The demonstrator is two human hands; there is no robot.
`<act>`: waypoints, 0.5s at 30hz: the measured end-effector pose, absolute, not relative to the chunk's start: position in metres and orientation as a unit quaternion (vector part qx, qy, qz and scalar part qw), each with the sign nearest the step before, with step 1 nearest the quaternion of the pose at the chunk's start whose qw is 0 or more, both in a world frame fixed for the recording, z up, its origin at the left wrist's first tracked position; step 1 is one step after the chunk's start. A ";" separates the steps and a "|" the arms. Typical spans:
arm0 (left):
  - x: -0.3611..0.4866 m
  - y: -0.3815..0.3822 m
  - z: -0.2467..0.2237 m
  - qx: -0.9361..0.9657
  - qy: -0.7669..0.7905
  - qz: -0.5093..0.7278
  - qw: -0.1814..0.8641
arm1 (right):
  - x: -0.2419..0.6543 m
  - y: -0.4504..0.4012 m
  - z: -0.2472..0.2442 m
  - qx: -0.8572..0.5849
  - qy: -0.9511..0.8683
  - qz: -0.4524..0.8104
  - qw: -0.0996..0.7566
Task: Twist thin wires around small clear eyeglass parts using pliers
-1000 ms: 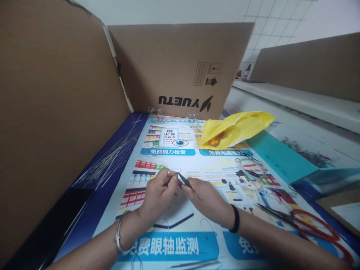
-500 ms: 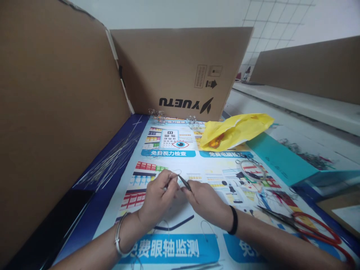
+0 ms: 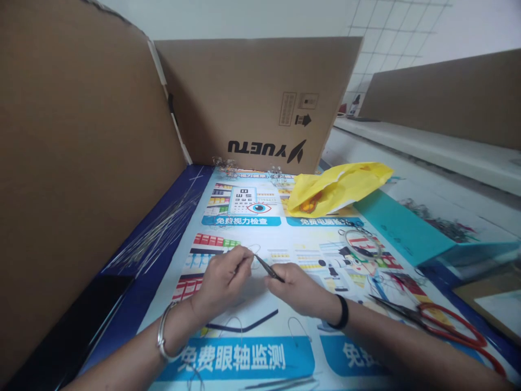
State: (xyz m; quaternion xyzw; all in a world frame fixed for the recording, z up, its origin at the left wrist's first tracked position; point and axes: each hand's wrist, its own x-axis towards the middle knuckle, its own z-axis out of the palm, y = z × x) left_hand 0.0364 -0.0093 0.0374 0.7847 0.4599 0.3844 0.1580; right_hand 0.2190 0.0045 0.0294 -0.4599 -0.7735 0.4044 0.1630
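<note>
My left hand [image 3: 226, 277] is closed in a pinch on a thin wire [image 3: 259, 248], whose fine loop shows just beyond the fingertips. The part of the wire between my fingers is hidden. Dark pointed tweezers [image 3: 268, 268] are gripped in my right hand [image 3: 296, 287], and their tip reaches the wire by my left fingertips. Below my hands, bent wire pieces [image 3: 299, 328] lie on the printed sheet [image 3: 260, 293]. Red-handled scissors [image 3: 443, 323] rest beside my right forearm.
Straight wires [image 3: 157, 231] lie in a bundle at left. Cardboard panels [image 3: 252, 98] stand behind and to the left. A yellow bag [image 3: 345, 184], a clear round ring [image 3: 362, 244] and a teal box [image 3: 411, 231] with tangled pieces are at right. Small wire clusters [image 3: 277, 175] sit at the back.
My hands have moved slightly apart, and more of the tweezers now shows between them. The whole view has shifted a little.
</note>
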 end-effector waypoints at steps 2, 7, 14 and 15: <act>0.031 -0.005 0.040 0.813 0.429 0.364 0.149 | 0.220 0.005 0.030 -0.459 -0.773 0.406 0.162; 0.019 0.004 0.044 0.854 0.390 0.326 0.110 | 0.222 0.006 0.029 -0.457 -0.771 0.417 0.153; 0.011 0.006 0.051 0.874 0.379 0.295 0.074 | 0.224 0.005 0.028 -0.444 -0.793 0.392 0.145; 0.010 0.006 0.054 0.873 0.383 0.297 0.056 | 0.224 0.005 0.028 -0.437 -0.801 0.384 0.140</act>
